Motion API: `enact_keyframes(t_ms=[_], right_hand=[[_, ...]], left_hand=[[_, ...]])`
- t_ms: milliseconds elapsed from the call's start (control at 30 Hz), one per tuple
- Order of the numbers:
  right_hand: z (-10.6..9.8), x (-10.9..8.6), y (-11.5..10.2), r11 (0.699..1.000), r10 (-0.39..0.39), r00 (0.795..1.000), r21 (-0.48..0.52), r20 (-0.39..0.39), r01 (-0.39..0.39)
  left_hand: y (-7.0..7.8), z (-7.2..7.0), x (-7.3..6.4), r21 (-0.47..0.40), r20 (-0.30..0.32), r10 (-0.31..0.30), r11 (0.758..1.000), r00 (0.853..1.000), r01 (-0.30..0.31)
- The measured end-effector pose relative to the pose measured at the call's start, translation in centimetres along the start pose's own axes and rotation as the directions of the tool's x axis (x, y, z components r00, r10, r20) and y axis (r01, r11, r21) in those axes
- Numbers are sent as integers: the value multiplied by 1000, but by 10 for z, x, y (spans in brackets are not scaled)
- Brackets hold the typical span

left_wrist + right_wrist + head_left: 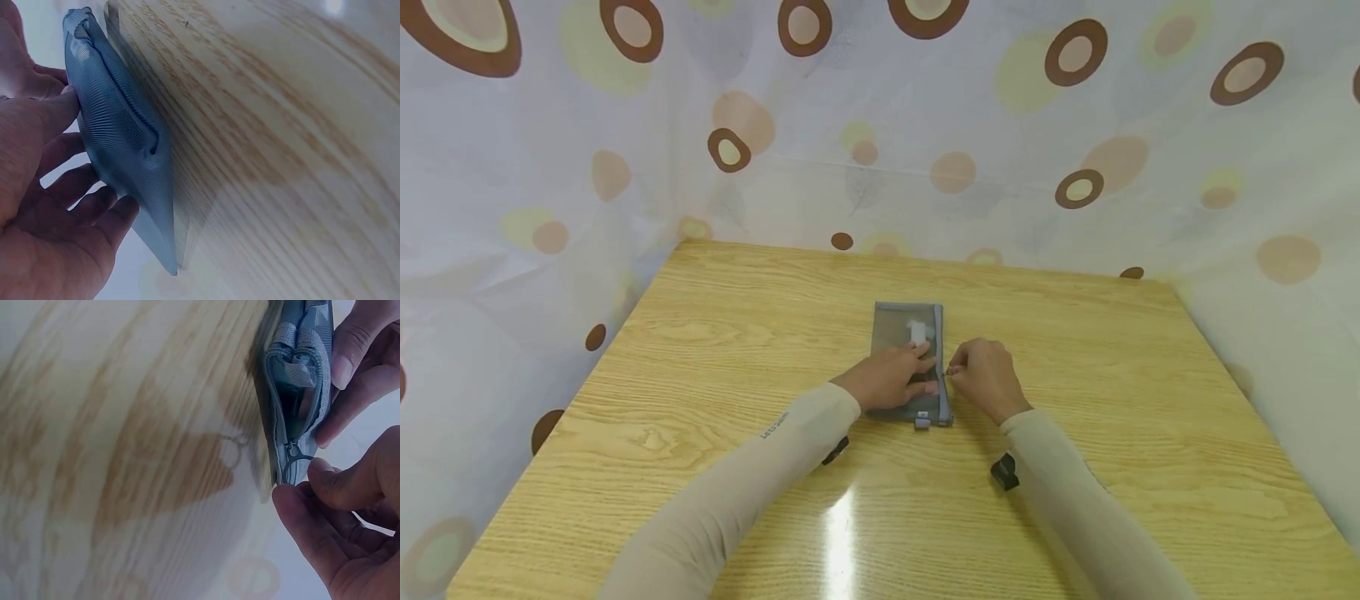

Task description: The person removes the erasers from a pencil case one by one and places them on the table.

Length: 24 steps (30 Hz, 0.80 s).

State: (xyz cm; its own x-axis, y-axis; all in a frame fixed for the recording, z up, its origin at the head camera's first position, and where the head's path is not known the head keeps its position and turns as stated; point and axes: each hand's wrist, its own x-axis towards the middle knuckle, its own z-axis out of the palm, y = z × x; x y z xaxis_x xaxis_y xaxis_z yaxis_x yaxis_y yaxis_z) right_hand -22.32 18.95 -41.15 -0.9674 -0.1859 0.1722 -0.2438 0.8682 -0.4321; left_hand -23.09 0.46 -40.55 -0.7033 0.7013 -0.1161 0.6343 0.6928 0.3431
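A flat grey mesh zip pouch [895, 321] lies on the table with its zipper along the right side. My left hand [887, 377] rests on top of it, fingers spread over the mesh and reaching toward the zipped edge. At that edge my right hand [988, 377] pinches a ring-shaped zipper pull [295, 458] between thumb and forefinger. The right wrist view shows the zipper parted between the slider [292, 449] and one end of the pouch, leaving a gap into the inside. A whitish piece [919, 332] shows at the mesh beyond my left fingertips.
The wood-grain table [737, 333] extends around the pouch on all sides. A white curtain [910, 100] with brown and beige ovals hangs behind the table and at both sides. Dark wrist-camera mounts [1004, 472] sit under the sleeves.
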Motion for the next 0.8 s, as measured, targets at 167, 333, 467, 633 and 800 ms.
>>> enact_keyframes(t_ms=[167, 333, 467, 633, 800], right_hand=[[-2, -2, 1, 1000, 10, 999, 12, 32, -11], [-3, -3, 2, 999, 5, 998, 33, 59, -7], [-5, -4, 3, 999, -2, 998, 33, 71, -1], [-8, -4, 3, 999, 7, 996, 35, 89, -10], [-11, -7, 2, 999, 4, 995, 52, 101, -10]], left_hand=[[0, 2, 2, 15, 9, -5, 1000, 1000, 5], [0, 2, 2, 15, 10, -7, 1000, 1000, 7], [-1, 2, 3, 6, 3, -2, 1000, 1000, 2], [-3, 3, 5, -3, -8, -5, 1000, 1000, 5], [-3, -2, 4, -9, -16, -3, 1000, 1000, 3]])
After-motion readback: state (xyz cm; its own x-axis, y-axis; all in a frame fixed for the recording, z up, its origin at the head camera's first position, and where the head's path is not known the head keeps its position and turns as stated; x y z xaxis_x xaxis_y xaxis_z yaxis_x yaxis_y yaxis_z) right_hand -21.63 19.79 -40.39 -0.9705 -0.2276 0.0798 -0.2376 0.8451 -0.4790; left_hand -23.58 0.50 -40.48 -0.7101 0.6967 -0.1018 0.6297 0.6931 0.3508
